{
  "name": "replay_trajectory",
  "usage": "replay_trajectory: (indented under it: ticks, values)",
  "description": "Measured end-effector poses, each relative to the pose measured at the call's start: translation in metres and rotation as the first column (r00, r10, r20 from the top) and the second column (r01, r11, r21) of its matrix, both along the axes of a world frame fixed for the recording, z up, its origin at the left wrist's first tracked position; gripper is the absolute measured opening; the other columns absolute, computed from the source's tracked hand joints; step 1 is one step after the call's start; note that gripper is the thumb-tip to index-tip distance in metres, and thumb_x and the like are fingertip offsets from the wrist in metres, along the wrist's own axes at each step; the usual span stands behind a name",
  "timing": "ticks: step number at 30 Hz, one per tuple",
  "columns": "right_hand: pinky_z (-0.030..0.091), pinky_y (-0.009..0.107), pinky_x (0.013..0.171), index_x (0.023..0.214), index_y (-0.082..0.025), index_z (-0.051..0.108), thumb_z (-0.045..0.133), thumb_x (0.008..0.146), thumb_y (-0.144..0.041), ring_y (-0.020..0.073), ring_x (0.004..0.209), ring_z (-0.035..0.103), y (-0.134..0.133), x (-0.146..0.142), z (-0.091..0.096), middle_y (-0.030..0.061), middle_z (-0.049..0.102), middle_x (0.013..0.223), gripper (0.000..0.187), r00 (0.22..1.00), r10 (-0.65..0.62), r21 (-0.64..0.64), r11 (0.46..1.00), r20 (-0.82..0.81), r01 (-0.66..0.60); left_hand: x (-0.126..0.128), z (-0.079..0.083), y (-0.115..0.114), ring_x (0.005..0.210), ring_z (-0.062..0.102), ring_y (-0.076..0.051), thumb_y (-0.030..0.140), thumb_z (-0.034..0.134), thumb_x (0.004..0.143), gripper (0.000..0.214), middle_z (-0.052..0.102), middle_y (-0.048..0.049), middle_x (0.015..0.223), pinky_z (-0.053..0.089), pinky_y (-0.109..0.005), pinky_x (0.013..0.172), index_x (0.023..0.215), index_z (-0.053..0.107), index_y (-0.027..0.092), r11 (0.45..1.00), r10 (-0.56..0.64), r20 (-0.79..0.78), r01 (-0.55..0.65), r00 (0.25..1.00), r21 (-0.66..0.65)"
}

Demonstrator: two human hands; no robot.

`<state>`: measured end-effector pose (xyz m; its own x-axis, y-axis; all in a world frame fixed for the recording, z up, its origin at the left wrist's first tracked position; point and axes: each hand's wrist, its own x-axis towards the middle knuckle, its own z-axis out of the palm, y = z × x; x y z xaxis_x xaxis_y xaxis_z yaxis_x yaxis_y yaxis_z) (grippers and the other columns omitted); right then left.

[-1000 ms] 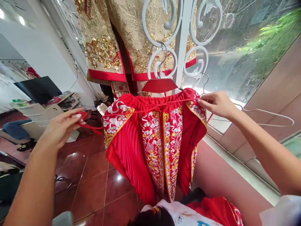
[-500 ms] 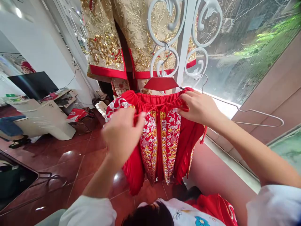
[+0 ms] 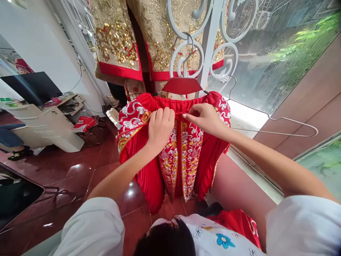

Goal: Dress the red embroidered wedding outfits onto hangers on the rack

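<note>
A red pleated skirt (image 3: 210, 153) with silver and gold embroidered panels hangs from a red-topped hanger (image 3: 182, 86) with a metal hook. My left hand (image 3: 161, 129) lies over the front of its gathered waistband, fingers together and bent onto the cloth; its fingertips press near the middle, and the thumb is hidden. Just right of centre, my right hand (image 3: 205, 117) has its thumb and bent forefinger at a thin red drawstring (image 3: 179, 113) along the waistband. What sits between those fingers is partly hidden.
White scrolled ironwork (image 3: 209, 46) bears the hanger before a window. Cream-and-gold garments (image 3: 157, 39) hang behind. An empty wire hanger (image 3: 290, 126) juts out at right. A desk with a monitor (image 3: 32, 94) and a red box (image 3: 85, 123) stand at left.
My left hand has moved right, from the skirt's left side onto the waistband's middle. My right hand has slid left along the waistband toward it.
</note>
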<state>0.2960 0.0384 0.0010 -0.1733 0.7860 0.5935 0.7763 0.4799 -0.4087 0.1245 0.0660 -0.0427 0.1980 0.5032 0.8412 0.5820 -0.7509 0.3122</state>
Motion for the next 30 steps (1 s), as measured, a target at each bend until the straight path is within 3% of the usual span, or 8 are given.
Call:
replay_trajectory:
  ticks: [4, 9, 14, 19, 22, 25, 27, 30]
  values:
    - [0.028, 0.025, 0.054, 0.057, -0.014, 0.052, 0.061, 0.079, -0.025, 0.0063, 0.052, 0.038, 0.002, 0.003, -0.005, -0.0011, 0.05, 0.054, 0.026, 0.999, 0.022, -0.015, 1.0, -0.047, -0.023, -0.007, -0.003, 0.006, 0.093, 0.051, -0.028, 0.017, 0.045, 0.087, 0.015, 0.057, -0.0115, 0.093, 0.036, -0.045, 0.091, 0.089, 0.059, 0.021, 1.0, 0.001, -0.097, 0.001, 0.995, 0.022]
    - [0.027, 0.025, 0.053, 0.057, -0.013, 0.054, 0.061, 0.078, -0.025, 0.006, 0.051, 0.034, 0.003, 0.011, -0.005, -0.0032, 0.043, 0.05, 0.025, 0.99, 0.054, -0.072, 0.995, -0.128, -0.063, -0.018, 0.011, 0.005, 0.08, 0.054, -0.023, 0.022, 0.044, 0.088, 0.02, 0.057, -0.0081, 0.078, 0.04, -0.04, 0.083, 0.076, 0.06, 0.02, 0.996, -0.065, -0.182, 0.076, 0.981, 0.055]
    - [0.025, 0.025, 0.05, 0.055, -0.013, 0.052, 0.064, 0.079, -0.036, 0.0049, 0.049, 0.03, -0.001, 0.02, 0.003, -0.0037, 0.038, 0.05, 0.036, 0.971, 0.101, -0.122, 0.984, -0.219, -0.13, -0.017, 0.02, -0.015, 0.056, 0.049, -0.013, 0.022, 0.054, 0.084, 0.008, 0.052, 0.0014, 0.06, 0.04, -0.027, 0.063, 0.086, 0.061, 0.019, 0.99, -0.139, -0.043, 0.139, 0.989, -0.001]
    - [0.018, 0.023, 0.043, 0.051, -0.015, 0.047, 0.07, 0.071, -0.046, 0.0036, 0.044, 0.027, -0.001, 0.045, 0.004, -0.0047, 0.034, 0.045, 0.044, 0.938, 0.08, -0.203, 0.967, -0.336, -0.155, -0.033, 0.02, 0.004, 0.041, 0.034, -0.006, 0.024, 0.065, 0.076, 0.011, 0.04, 0.008, 0.047, 0.034, -0.022, 0.05, 0.075, 0.055, 0.019, 0.965, -0.232, 0.157, 0.248, 0.96, -0.09]
    - [0.014, 0.022, 0.04, 0.054, -0.015, 0.049, 0.071, 0.071, -0.044, 0.0026, 0.041, 0.025, 0.0, 0.055, 0.002, -0.005, 0.035, 0.045, 0.041, 0.893, 0.044, -0.273, 0.944, -0.448, -0.184, -0.047, 0.027, 0.012, 0.043, 0.037, -0.006, 0.024, 0.063, 0.075, 0.012, 0.043, 0.007, 0.05, 0.034, -0.021, 0.049, 0.073, 0.053, 0.019, 0.95, -0.252, 0.115, 0.269, 0.961, -0.161]
    - [0.01, 0.021, 0.036, 0.061, -0.015, 0.052, 0.064, 0.077, -0.042, 0.0021, 0.037, 0.021, 0.003, 0.062, -0.001, -0.0036, 0.041, 0.047, 0.034, 0.822, -0.003, -0.446, 0.841, -0.57, -0.306, -0.058, 0.034, 0.003, 0.051, 0.046, -0.008, 0.02, 0.057, 0.075, 0.003, 0.051, 0.0033, 0.056, 0.039, -0.021, 0.052, 0.074, 0.059, 0.018, 0.953, -0.206, -0.065, 0.185, 0.976, -0.24]
    - [0.009, 0.021, 0.035, 0.061, -0.014, 0.055, 0.065, 0.076, -0.039, 0.0021, 0.036, 0.021, 0.008, 0.066, 0.0, -0.0019, 0.045, 0.048, 0.03, 0.842, 0.01, -0.583, 0.717, -0.539, -0.382, -0.062, 0.036, -0.004, 0.056, 0.05, -0.011, 0.017, 0.053, 0.074, 0.011, 0.055, 0.0008, 0.061, 0.042, -0.024, 0.057, 0.075, 0.064, 0.019, 0.99, -0.019, -0.18, -0.007, 0.983, -0.142]
    - [0.011, 0.02, 0.033, 0.063, -0.012, 0.061, 0.074, 0.067, -0.03, 0.0017, 0.036, 0.025, 0.015, 0.069, 0.01, -0.0006, 0.05, 0.05, 0.022, 0.907, 0.183, -0.735, 0.535, -0.38, -0.416, -0.055, 0.035, -0.004, 0.071, 0.056, -0.017, 0.018, 0.053, 0.077, 0.013, 0.058, -0.004, 0.072, 0.043, -0.03, 0.064, 0.078, 0.066, 0.02, 0.967, 0.253, -0.144, -0.243, 0.957, 0.082]
